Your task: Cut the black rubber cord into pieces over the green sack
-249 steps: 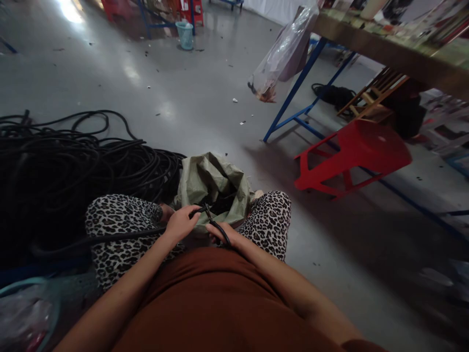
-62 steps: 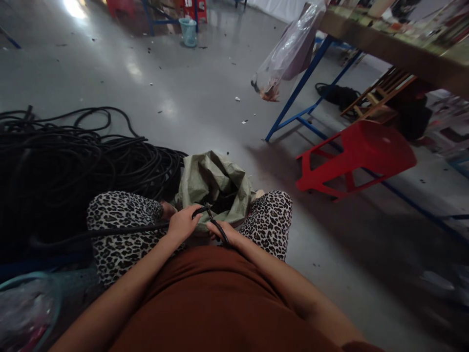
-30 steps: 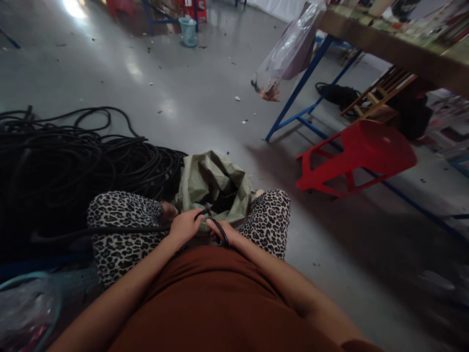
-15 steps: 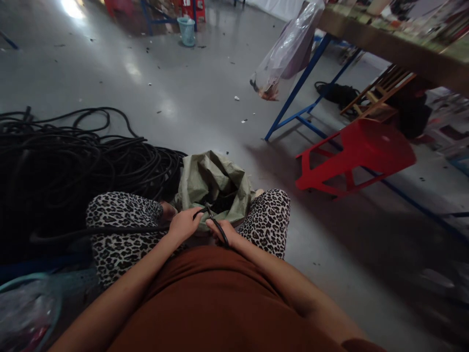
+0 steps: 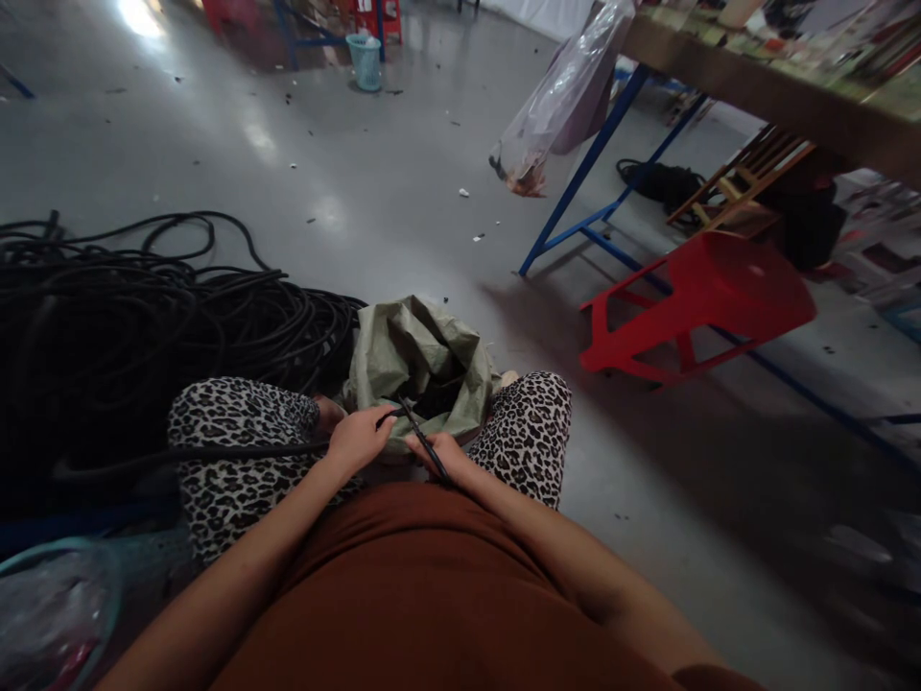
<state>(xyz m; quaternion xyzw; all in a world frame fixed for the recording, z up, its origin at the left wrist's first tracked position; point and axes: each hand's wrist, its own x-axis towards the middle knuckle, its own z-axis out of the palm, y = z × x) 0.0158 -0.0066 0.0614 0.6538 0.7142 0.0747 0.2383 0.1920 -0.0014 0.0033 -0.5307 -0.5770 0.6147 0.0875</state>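
Note:
My left hand is closed around a thick black cord, which runs in from the left across my thigh. The cord's end sticks out past my fingers over the mouth of a grey-green woven sack. In my right hand are black-handled scissors, their blades pointing up and left beside the cord's end. Whether the blades touch the cord is too small to tell. Dark bits lie inside the sack, which stands open between my legs.
A big tangle of black cord covers the floor at left. A tipped red stool lies at right by a blue-legged table with a clear plastic bag hanging from it. At lower left is a light-blue basket.
The scissors' handles have come closer together, and the blades have closed at the cord's end. Both hands stay almost in place, still holding the cord and the scissors.

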